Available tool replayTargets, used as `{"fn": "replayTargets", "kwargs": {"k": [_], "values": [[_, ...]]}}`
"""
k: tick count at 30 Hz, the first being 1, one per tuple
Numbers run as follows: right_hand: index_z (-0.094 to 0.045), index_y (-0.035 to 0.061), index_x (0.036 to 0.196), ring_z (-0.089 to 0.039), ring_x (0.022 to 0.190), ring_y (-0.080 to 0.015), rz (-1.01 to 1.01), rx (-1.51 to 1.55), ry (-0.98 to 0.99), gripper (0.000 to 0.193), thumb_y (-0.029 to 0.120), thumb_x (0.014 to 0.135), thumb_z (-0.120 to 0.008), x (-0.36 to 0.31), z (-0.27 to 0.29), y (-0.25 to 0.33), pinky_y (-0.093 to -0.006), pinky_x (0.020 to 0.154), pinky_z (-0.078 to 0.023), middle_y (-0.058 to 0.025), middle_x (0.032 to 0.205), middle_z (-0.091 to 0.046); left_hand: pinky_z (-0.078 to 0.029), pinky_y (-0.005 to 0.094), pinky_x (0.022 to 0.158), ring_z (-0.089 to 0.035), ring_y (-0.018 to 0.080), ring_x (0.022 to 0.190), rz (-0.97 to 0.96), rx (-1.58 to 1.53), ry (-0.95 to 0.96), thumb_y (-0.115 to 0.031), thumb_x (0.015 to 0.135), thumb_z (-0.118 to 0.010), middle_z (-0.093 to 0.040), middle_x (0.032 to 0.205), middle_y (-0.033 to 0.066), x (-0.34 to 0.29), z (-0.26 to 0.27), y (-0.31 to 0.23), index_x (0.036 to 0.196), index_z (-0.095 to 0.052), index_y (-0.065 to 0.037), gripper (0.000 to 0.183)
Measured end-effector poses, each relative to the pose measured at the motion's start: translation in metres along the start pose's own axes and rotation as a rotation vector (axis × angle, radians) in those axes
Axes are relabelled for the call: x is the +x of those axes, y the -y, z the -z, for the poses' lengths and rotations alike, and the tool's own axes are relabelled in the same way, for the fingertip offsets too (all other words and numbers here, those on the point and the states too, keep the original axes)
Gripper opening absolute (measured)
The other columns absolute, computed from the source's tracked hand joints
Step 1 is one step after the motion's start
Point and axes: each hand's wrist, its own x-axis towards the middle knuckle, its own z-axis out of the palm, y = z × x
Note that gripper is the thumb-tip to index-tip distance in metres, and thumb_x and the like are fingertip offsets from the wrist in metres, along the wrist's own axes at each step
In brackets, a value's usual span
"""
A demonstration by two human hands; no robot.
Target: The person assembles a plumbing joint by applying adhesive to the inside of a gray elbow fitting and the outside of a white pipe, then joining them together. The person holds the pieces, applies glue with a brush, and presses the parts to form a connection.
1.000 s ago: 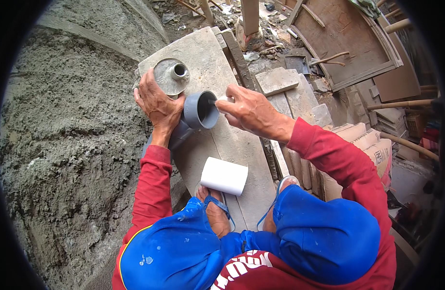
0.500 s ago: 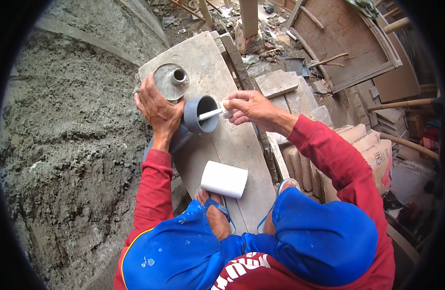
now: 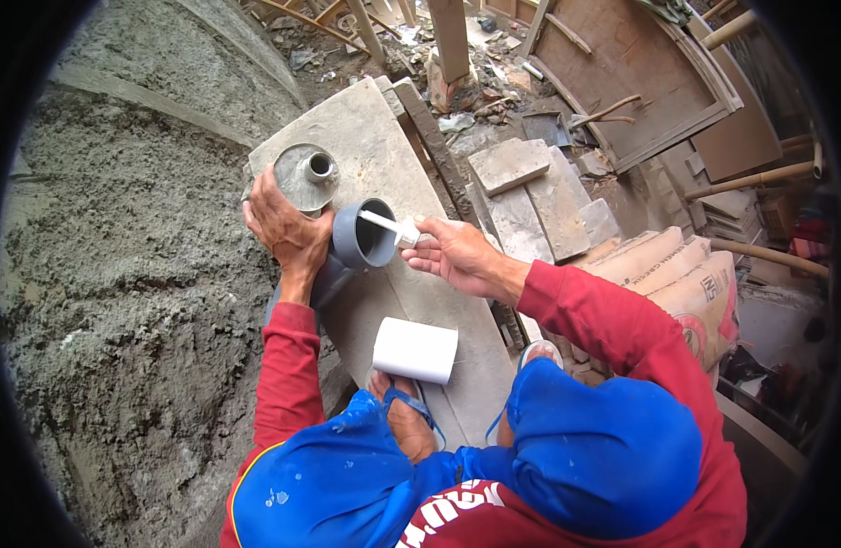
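My right hand (image 3: 457, 256) pinches the white cap of a cement applicator (image 3: 380, 221). Its stick reaches into the mouth of a grey plastic pipe fitting (image 3: 344, 239), close to the far inner wall. The fitting lies on a concrete slab bench (image 3: 384, 128), mouth facing right. My left hand (image 3: 288, 228) curves around the near left side of a round metal can (image 3: 297, 183) with an uncapped threaded neck; its thumb rests beside the fitting's rim. The can's lower body and the back of the fitting are partly hidden by that hand. A short white pipe piece (image 3: 416, 350) lies nearer my feet.
A rough mortar wall (image 3: 137, 274) rises along the left. Stacked concrete blocks (image 3: 510, 166) and cement bags (image 3: 681, 283) stand to the right of the bench. Behind them are a leaning wooden panel (image 3: 630, 73), timber posts (image 3: 449, 41) and rubble.
My right hand has moved slightly toward me, and the applicator's tip has shifted toward the far inner wall of the fitting. The whole view has shifted a little; my left hand stays at the can.
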Motion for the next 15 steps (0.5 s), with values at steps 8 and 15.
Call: {"fn": "replayTargets", "kwargs": {"k": [8, 15], "values": [[-0.067, -0.0021, 0.117, -0.072, 0.078, -0.0152, 0.105, -0.666, 0.094, 0.036, 0.030, 0.101, -0.073, -0.001, 0.005, 0.032, -0.0284, 0.069, -0.062, -0.0121, 0.092, -0.072, -0.025, 0.0589, 0.122, -0.045, 0.0320, 0.142, -0.019, 0.009, 0.002, -0.039, 0.067, -0.088, -0.050, 0.144, 0.0149, 0.001, 0.001, 0.001, 0.152, -0.038, -0.007, 0.103], [-0.073, 0.0008, 0.113, -0.071, 0.068, -0.0314, 0.575, -1.626, 0.250, 0.033, 0.028, 0.094, -0.077, -0.001, -0.003, 0.072, -0.0391, 0.067, -0.056, -0.0161, 0.080, -0.073, -0.025, 0.0588, 0.122, -0.044, 0.0318, 0.142, -0.029, 0.015, 0.002, -0.040, 0.068, -0.088, -0.050, 0.144, 0.0148, 0.000, 0.001, 0.001, 0.152, -0.038, -0.007, 0.103]]}}
